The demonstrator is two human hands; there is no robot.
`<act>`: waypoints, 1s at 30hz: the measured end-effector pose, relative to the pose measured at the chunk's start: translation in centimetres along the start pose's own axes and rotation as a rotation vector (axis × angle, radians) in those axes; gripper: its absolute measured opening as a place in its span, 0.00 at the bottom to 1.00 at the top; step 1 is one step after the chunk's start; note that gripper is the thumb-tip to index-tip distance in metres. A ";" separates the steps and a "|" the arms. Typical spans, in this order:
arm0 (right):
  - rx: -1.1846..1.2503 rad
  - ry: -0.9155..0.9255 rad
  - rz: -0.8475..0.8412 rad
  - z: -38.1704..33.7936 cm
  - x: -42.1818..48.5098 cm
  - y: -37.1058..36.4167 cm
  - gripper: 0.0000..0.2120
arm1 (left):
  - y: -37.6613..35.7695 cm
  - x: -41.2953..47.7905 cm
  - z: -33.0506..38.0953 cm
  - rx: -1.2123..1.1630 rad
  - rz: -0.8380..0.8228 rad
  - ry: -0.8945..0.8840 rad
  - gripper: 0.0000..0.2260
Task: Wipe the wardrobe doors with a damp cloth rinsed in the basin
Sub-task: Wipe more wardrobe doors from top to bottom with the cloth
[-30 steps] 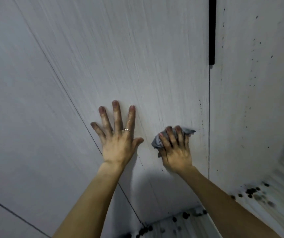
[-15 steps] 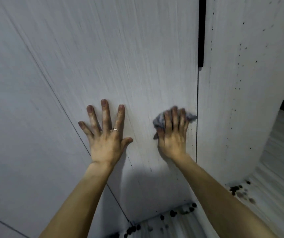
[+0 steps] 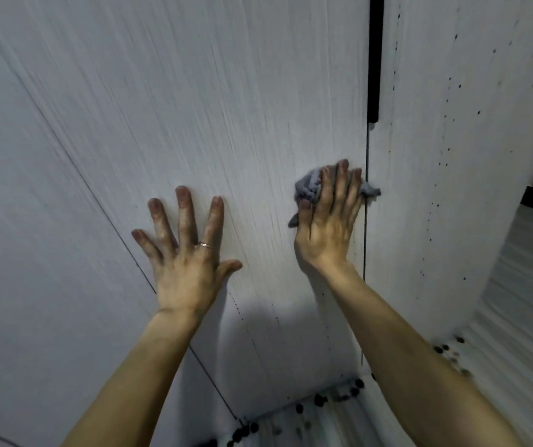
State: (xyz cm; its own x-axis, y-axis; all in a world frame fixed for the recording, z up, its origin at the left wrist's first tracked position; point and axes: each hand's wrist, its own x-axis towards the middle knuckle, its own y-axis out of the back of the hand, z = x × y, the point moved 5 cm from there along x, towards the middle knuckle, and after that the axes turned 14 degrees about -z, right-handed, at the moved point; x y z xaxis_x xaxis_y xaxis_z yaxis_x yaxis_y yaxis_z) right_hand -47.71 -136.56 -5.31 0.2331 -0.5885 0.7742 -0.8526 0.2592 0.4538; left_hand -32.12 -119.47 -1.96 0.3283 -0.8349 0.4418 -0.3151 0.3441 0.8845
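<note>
Flatly, the left hand (image 3: 188, 269) splays on the wardrobe door (image 3: 226, 108); the right hand (image 3: 326, 233) presses the cloth (image 3: 307, 187) with straight fingers (image 3: 340, 183).

The left hand (image 3: 188, 266) lies flat on the middle door (image 3: 226, 108), fingers spread, just right of the seam with the left door (image 3: 33, 188). The right hand (image 3: 329, 227) is to its right on the same door, pressing the cloth (image 3: 307, 185) against it. The cloth's right tip reaches the gap to the right door (image 3: 452, 156). The handle (image 3: 374, 59) sits in that gap, well above the cloth. The floor (image 3: 516, 317) lies below the doors, with specks (image 3: 320, 400) along their foot.
</note>
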 end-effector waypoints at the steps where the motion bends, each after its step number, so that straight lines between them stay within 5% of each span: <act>1: 0.030 -0.048 -0.051 1.2 -2.8 -1.2 0.31 | 0.0 0.0 0.1 -0.002 -0.010 0.002 0.55; 5: 0.068 -0.170 -0.208 5.4 -10.8 -4.4 0.33 | 0.2 -0.3 0.4 -0.018 -0.014 0.019 0.56; 9: 0.040 -0.146 -0.189 2.9 -6.8 -2.8 0.33 | 0.3 -0.4 0.2 -0.018 -0.006 0.015 0.56; 14: -0.019 0.022 0.014 0.6 0.9 -0.1 0.30 | -0.3 -0.1 -0.1 -0.003 0.023 -0.012 0.55; 22: -0.009 -0.037 -0.122 6.1 -13.5 -6.8 0.32 | 0.0 -0.4 0.0 -0.016 0.066 -0.007 0.54; 25: -0.029 -0.070 -0.151 3.5 -12.2 -6.1 0.33 | -0.2 -1.4 -0.3 -0.047 0.082 -0.018 0.48; 30: -0.127 0.201 -0.131 -5.7 -2.7 -3.0 0.33 | -3.9 -6.3 -4.0 -0.095 0.211 0.061 0.36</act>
State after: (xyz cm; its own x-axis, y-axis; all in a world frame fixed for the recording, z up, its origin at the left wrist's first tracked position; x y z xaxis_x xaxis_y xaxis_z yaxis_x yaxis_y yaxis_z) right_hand -43.15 -131.41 -6.22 0.4370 -0.4625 0.7714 -0.7463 0.2923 0.5980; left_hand -29.40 -113.83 -7.56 0.3185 -0.7135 0.6241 -0.2986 0.5493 0.7804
